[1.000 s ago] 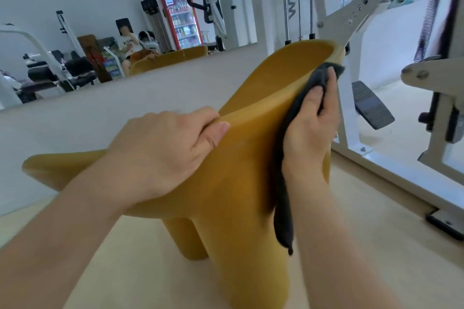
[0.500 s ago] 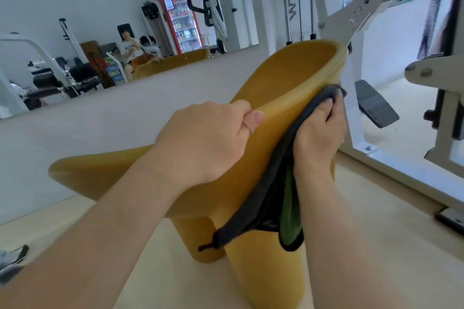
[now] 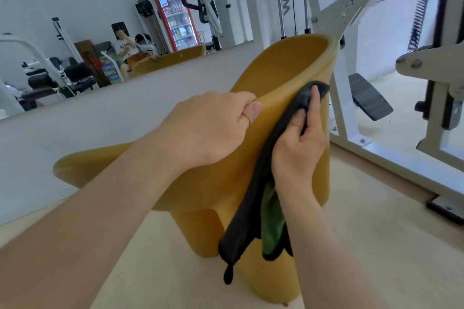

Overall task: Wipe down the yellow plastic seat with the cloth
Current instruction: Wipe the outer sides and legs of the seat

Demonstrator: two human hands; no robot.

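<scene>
The yellow plastic seat (image 3: 288,63) fills the centre of the frame, standing on its stubby legs on the pale floor. Its long axis climbs from a low lip at centre left to the tall curved back at upper right. The left hand (image 3: 213,130) grips the rim midway along that rise, fingers curled over the edge and thumb on the near face, steadying the shell. Just right of it, the right hand (image 3: 298,148) holds the dark cloth (image 3: 253,208) against the outer wall below the top rim, fingers bent into the fabric, with the loose tail hanging towards the legs (a green inner face shows there). The right hand is therefore nearer the outer wall, and the next stroke probably runs down or along it. Compared with a second ago, the cloth hand has dropped from the top rim, the left hand has slid higher along the edge, and the cloth has fallen open.
</scene>
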